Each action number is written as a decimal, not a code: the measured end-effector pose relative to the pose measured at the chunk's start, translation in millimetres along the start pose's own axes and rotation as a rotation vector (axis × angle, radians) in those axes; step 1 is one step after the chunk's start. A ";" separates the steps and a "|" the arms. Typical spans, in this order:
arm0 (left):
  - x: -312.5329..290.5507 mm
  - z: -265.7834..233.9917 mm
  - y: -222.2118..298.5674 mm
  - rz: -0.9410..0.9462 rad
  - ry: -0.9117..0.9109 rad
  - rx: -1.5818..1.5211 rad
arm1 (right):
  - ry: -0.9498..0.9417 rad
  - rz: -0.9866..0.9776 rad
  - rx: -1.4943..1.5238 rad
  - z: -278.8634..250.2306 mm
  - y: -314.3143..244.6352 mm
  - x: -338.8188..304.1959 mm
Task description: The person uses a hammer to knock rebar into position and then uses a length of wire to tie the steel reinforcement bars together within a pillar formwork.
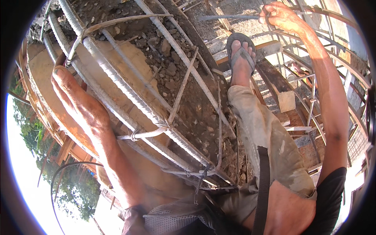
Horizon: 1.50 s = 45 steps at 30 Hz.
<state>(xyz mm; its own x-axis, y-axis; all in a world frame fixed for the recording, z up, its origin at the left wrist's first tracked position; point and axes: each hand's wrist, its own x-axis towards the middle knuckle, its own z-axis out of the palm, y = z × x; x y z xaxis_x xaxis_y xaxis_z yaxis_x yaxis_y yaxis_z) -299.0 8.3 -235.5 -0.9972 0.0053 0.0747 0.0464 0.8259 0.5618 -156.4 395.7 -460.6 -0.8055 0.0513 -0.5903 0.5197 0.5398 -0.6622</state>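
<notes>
The left hand (76, 98) lies flat against the thick ribbed steel bar (129, 94) that runs diagonally from upper left to lower centre. Its fingers are extended along the bar toward a wire tie (76, 45) near the upper left; whether the fingertips curl around the bar cannot be told. A thin cross bar (150, 134) is lashed to the thick bar just below the wrist.

The right hand (280, 15) is raised at the upper right, fingers clenched around a thin steel rod (231, 17) that extends leftward from the fist. The rod lies well apart from the thick bar, above the foot.

The person's foot, in a grey sandal (241, 49), rests on a wooden plank (270, 49). The bent leg wears mud-stained trousers (266, 137).

Behind the bars, a curved wooden form (43, 98) borders loose soil and stones (164, 51). Further thin bars (182, 84) cross over the soil. A steel cage of thin rods (313, 102) stands at the right.
</notes>
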 end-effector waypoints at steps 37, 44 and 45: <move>0.9 1.2 -8.6 0.185 -0.018 0.134 | -0.110 0.010 -0.295 14.7 -90.6 3.8; 1.5 -26.6 20.0 0.220 -0.081 0.208 | -0.199 -0.129 -0.247 46.1 -73.4 19.7; -0.6 -29.6 15.3 0.171 -0.108 0.181 | -0.249 0.001 -0.230 25.3 -80.3 5.8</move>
<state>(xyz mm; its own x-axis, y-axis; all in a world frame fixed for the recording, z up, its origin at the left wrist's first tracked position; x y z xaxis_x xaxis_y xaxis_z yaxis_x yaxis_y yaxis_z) -295.9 4.2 -202.6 -0.9768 0.2049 0.0621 0.2127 0.8954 0.3912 -195.5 331.4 -422.5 -0.6961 -0.1396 -0.7043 0.4195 0.7170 -0.5567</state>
